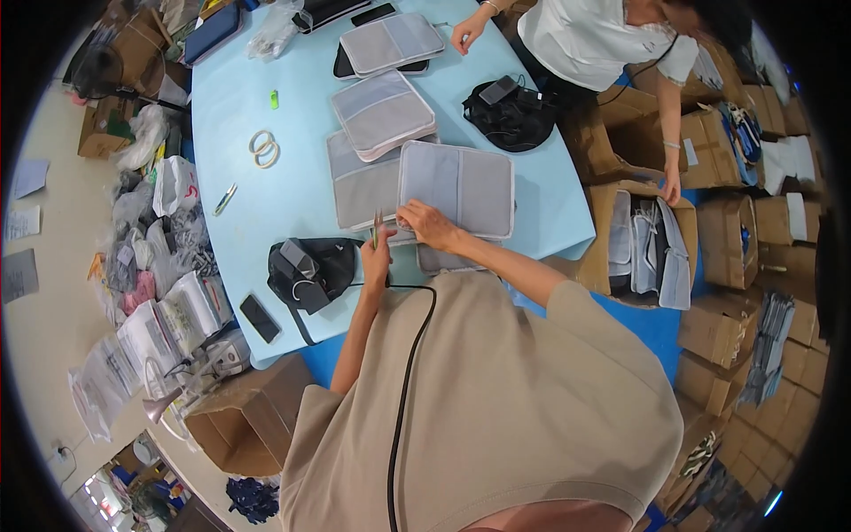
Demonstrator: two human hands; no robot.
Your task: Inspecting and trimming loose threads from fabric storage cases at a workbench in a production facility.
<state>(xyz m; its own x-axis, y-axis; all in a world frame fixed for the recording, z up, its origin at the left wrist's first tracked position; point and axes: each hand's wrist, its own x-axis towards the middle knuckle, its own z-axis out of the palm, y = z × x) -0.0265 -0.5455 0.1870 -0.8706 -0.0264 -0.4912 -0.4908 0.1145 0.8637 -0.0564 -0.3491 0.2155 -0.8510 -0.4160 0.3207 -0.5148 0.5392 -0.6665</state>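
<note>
A flat grey zip pouch [461, 191] lies on top of other pouches at the near edge of the table, its front split into two panels. My right hand [430, 223] is closed on its lower left edge, fingers bent over the border. Just to the left, my left hand [376, 259] is closed round a small pair of snips [378, 229], with the pointed blades upward beside the pouch's corner. Under and behind lie more grey pouches [386, 111], partly overlapping.
On the pale blue table [292, 195] lie a black bag with devices [310, 273], a phone [260, 317], tape rings [263, 149] and a slim cutter [225, 199]. Across the right side, a co-worker [581, 44] reaches into a carton of pouches [651, 244]. A second black bag [510, 115] sits nearby.
</note>
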